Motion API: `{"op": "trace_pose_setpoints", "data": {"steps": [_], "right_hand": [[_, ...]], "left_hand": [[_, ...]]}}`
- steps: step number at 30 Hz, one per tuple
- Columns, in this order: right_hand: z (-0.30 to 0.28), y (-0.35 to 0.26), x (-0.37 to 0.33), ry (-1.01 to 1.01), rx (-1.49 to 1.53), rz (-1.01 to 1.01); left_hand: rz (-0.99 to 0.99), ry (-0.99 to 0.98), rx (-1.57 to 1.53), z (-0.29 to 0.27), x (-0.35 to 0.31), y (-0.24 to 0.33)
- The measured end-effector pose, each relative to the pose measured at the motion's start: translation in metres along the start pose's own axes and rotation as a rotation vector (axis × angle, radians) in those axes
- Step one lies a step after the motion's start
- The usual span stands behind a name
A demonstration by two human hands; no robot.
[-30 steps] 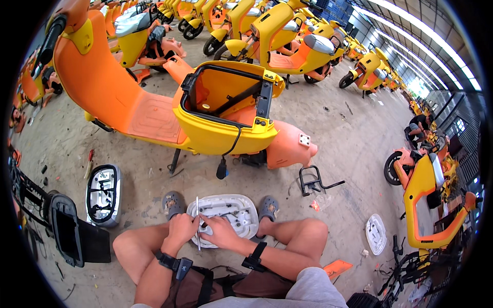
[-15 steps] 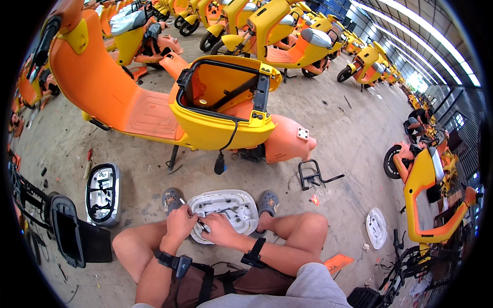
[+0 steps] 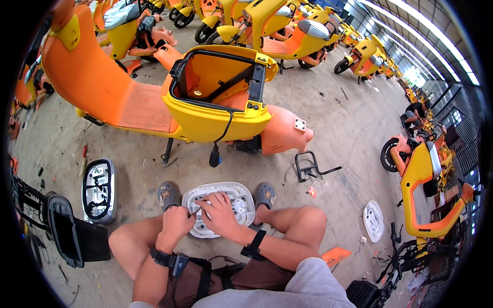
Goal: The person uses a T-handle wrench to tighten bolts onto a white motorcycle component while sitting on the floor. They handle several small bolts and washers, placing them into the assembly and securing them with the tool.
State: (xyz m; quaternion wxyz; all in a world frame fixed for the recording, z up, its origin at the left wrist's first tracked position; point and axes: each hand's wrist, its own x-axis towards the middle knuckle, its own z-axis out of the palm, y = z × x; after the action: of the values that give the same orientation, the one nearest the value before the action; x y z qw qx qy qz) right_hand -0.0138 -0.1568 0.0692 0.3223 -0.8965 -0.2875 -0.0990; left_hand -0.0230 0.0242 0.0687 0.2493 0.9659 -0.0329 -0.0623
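Note:
A white oval plastic shell [image 3: 245, 197] lies on the floor between my feet, its ribbed inner side facing up. Over its left edge my left hand [image 3: 177, 223] is closed like a fist. A thin dark piece [image 3: 196, 209] juts from it toward the other hand; its kind is too small to tell. My right hand [image 3: 220, 211] is over the middle of the shell, its fingers stretched out and the nearest fingertip close to the dark piece. Whether that fingertip touches it is unclear. Both hands cover part of the shell.
Ahead stands a yellow and orange scooter [image 3: 215, 126] with its seat compartment uncovered. A white seat part with black trim [image 3: 111, 192] and a black bin [image 3: 92, 241] are left. A black bent frame [image 3: 309, 169], another white shell [image 3: 374, 220] and an orange piece [image 3: 336, 255] are right.
The fingers of my right hand have spread and moved forward over the shell. My left hand has turned slightly; the light-coloured rod above it no longer shows. The whole view has shifted a little.

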Motion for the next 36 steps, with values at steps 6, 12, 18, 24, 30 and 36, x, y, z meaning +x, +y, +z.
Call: {"op": "trace_pose_setpoints", "data": {"steps": [6,12,18,24,30,36], "right_hand": [[0.012,-0.005,-0.011,-0.353,0.147,0.113],[0.015,0.006,-0.01,-0.314,0.094,0.046],[0.019,0.018,-0.012,-0.14,-0.111,-0.068],[0.006,0.001,0.0,0.007,-0.045,0.057],[0.009,0.006,-0.007,-0.331,0.118,0.144],[0.018,0.0,-0.017,-0.295,0.025,0.074]], "left_hand": [[-0.063,-0.083,-0.083,0.004,0.002,-0.003],[-0.081,-0.032,-0.186,-0.003,-0.001,0.0],[-0.067,-0.043,-0.138,-0.01,-0.003,0.001],[-0.051,-0.077,0.005,-0.006,-0.003,0.008],[-0.016,-0.117,-0.133,0.001,-0.005,-0.002],[-0.069,-0.142,-0.173,-0.001,-0.001,-0.004]]}}
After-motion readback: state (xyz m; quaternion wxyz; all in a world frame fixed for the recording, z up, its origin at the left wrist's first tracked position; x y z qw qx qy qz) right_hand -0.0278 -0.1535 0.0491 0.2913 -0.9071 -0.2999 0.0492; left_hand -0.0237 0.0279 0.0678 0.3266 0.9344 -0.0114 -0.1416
